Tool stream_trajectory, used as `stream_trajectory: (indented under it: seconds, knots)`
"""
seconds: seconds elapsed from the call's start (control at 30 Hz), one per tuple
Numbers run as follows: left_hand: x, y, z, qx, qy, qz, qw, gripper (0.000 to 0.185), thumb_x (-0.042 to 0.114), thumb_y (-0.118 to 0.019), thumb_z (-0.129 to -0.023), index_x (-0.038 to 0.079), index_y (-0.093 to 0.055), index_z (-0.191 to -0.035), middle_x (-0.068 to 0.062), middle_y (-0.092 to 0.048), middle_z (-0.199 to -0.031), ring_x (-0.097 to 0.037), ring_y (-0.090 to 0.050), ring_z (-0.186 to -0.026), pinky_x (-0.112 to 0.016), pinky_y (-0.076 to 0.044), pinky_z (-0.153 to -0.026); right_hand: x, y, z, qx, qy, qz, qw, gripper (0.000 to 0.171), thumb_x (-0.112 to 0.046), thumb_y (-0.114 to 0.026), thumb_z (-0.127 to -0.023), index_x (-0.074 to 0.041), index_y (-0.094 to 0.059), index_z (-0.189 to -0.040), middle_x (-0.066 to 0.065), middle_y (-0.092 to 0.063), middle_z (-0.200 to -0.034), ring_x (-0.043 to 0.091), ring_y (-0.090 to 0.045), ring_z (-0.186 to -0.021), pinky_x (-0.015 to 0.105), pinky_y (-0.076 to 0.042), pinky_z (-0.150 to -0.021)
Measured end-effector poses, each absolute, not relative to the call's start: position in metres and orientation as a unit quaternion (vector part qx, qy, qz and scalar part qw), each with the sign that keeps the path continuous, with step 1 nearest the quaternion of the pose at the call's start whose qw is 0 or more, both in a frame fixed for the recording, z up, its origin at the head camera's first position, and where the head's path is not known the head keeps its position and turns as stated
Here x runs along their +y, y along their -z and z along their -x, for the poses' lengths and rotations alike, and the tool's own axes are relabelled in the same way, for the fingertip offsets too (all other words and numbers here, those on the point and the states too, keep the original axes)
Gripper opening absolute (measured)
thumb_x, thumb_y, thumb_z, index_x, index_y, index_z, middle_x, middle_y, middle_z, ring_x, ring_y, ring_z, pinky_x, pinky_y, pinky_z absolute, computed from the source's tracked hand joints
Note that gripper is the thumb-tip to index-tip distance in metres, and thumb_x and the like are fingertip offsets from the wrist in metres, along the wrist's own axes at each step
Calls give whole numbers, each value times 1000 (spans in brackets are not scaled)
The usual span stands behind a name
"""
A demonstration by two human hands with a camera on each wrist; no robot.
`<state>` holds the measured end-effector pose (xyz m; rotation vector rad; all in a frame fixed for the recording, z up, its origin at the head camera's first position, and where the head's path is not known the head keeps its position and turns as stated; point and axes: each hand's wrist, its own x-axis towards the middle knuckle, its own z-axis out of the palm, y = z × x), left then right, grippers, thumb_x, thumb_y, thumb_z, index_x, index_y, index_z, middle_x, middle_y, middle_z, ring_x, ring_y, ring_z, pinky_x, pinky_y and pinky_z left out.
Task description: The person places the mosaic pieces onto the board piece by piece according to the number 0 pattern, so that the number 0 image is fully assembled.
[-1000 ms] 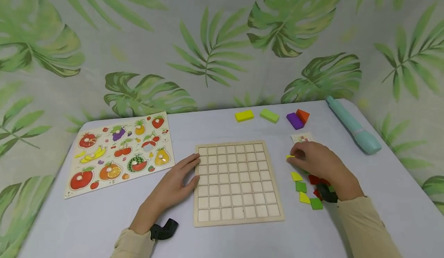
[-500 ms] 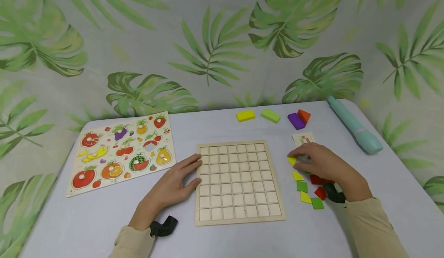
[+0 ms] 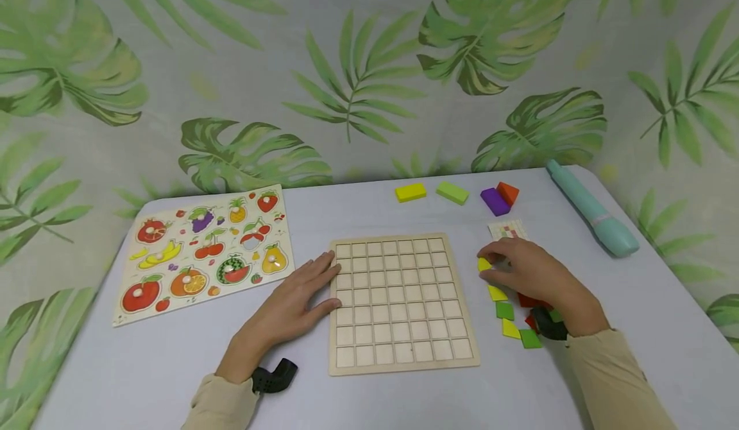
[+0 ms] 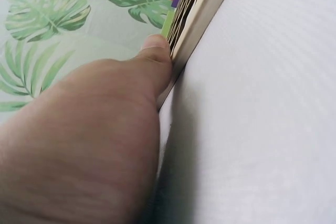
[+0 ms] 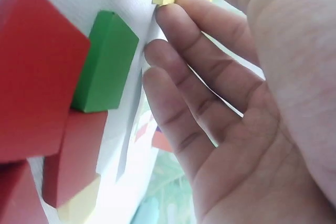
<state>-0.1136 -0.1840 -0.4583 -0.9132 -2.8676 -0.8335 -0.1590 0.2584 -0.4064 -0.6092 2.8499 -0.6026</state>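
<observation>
On the white table lies a square wooden grid board [image 3: 404, 305] with bare cells. My left hand [image 3: 293, 307] rests along its left edge, fingers extended, fingertips on the frame. In the left wrist view the thumb [image 4: 156, 51] touches the board's side [image 4: 202, 19]. My right hand [image 3: 528, 273] is at the upper end of the loose coloured tiles, its thumb and index finger pinching a small yellow tile [image 3: 484, 264]. Nearby lie another yellow tile [image 3: 498, 293] and a green tile [image 3: 505, 310]. The right wrist view shows red tiles [image 5: 39, 72] and a green tile [image 5: 105, 64] beside the fingers.
A fruit puzzle board [image 3: 208, 250] lies at the left. Behind the grid stand a yellow block [image 3: 410, 192], a light green block [image 3: 453, 192], a purple block [image 3: 495, 201] and an orange one [image 3: 508, 193]. A patterned card [image 3: 508, 229] and a teal wand-shaped object [image 3: 594, 212] are at the right.
The right hand has shifted slightly about the yellow tile, its thumb and index finger closing toward it. The left hand stays at the board's edge.
</observation>
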Motion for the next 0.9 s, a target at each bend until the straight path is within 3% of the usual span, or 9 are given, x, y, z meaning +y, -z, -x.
stream_trajectory:
  seconds: [0.37, 0.9]
  knots:
    - [-183, 458, 113, -921, 273, 279, 8, 66, 43, -71, -97, 10, -53, -151, -7, -35, -167, -26, -33, -154, -47, -28, -127, 240, 402, 159, 956, 211, 196, 50, 38, -29, -81, -89, -7, -72, -118, 5, -73, -109, 25, -65, -102, 52, -57, -92]
    - [-181, 458, 112, -922, 276, 272, 25, 65, 41, -73, -95, 11, -55, -150, -8, -38, -165, -28, -36, -152, -50, -30, -126, 151, 396, 168, 936, 272, 217, 52, 34, -26, -82, -89, -8, -72, -116, 2, -72, -104, 21, -66, -96, 40, -57, -86]
